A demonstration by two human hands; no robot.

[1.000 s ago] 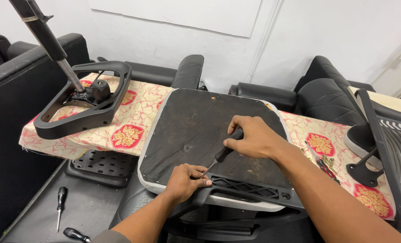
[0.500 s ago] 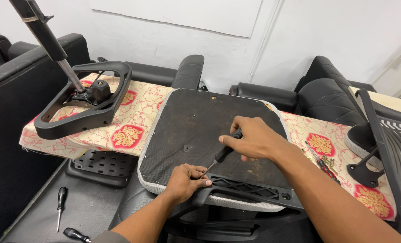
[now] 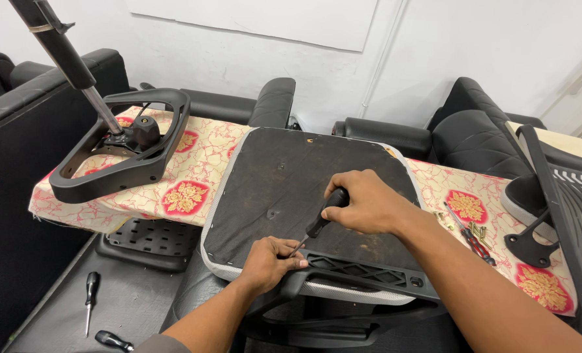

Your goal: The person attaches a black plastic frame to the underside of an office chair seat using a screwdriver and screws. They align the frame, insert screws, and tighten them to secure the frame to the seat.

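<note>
Screwdriver at the near edge of an upturned chair seat

The screwdriver (image 3: pixel 317 225) slants down to the black plastic bracket (image 3: pixel 369 274) on the seat base (image 3: pixel 291 183); the screw seems not yet home, though fingers hide the tip. The right hand (image 3: pixel 363 202) grips the handle; the left hand (image 3: pixel 271 261) pinches closed around the shaft. Loose screws (image 3: pixel 477 230) lie on the patterned cloth (image 3: pixel 186 196).

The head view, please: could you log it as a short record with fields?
surface: bench under a floral cloth
workpiece: upturned seat pan, black underside up
right hand: grips screwdriver, tip angled down to the seat's front edge
left hand: pinches by the tip, on black armrest bracket
nearby: chair base, loose screws
</note>
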